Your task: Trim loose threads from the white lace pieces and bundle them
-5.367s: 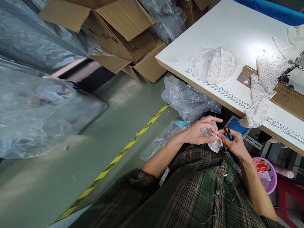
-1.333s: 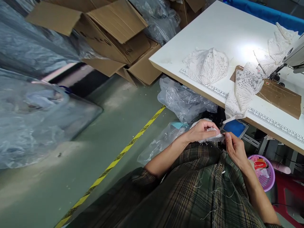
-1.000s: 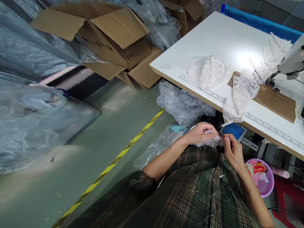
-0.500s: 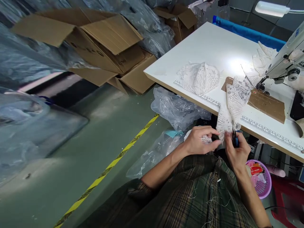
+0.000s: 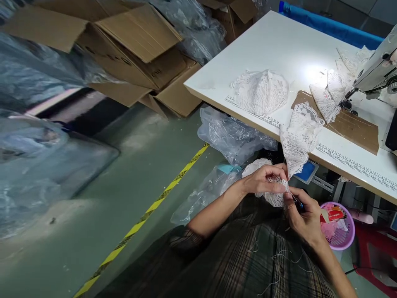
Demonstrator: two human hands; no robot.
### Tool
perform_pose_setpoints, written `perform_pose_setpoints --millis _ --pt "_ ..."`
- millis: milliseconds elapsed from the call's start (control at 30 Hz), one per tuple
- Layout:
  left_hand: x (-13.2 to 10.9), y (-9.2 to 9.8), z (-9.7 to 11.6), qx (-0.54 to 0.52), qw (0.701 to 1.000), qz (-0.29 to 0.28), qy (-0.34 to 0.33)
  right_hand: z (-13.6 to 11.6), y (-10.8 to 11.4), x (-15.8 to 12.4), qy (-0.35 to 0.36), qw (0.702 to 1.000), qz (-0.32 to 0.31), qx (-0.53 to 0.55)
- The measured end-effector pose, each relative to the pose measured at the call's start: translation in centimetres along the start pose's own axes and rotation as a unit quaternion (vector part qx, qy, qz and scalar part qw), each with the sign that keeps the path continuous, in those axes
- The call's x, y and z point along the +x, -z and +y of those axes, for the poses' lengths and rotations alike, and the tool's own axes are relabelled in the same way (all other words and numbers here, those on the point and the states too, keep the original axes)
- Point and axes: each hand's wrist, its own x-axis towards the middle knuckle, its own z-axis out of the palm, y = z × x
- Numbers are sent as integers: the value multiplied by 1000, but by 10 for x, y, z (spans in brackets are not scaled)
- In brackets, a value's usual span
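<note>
My left hand (image 5: 265, 180) pinches a strip of white lace trim (image 5: 297, 138) over my lap, below the table edge. The strip runs up over the edge to the sewing machine (image 5: 376, 72) at the right. My right hand (image 5: 302, 213) is closed around small blue-handled thread snips (image 5: 298, 204), their tips at the lace just beside my left fingers. More lace is bunched under my left hand. A separate heap of white lace (image 5: 262, 91) lies on the white table (image 5: 279, 41).
A brown cardboard sheet (image 5: 350, 124) lies by the machine's needle. Clear plastic bags (image 5: 232, 136) hang under the table. Open cardboard boxes (image 5: 133, 54) stand at the back left. A pink basket (image 5: 339, 225) sits on the floor at right. Yellow tape (image 5: 155, 207) crosses the green floor.
The lace strip has been drawn further off the table toward my lap. My hands dropped a little and came together, with the snips now against the lace. The camera tilted slightly.
</note>
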Motion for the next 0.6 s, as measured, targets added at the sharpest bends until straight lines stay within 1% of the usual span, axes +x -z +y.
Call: perform_pose_setpoints --millis 67,167,267,367,467,600 --pt "-4 2 1 -7 999 16 41 8 1 1 -24 1000 -16 3" --pt "-10 5 5 3 993 44 114 24 4 4 -70 997 -25 8" --pt "-12 6 5 23 987 59 150 40 7 8 -135 990 -33 7" --pt "-13 5 4 41 986 63 149 47 7 11 -171 984 -51 -8" --pt "-14 3 5 61 988 51 134 46 6 15 -150 985 -73 -32" --pt "-14 3 7 90 987 47 121 41 2 23 -118 989 -80 -49"
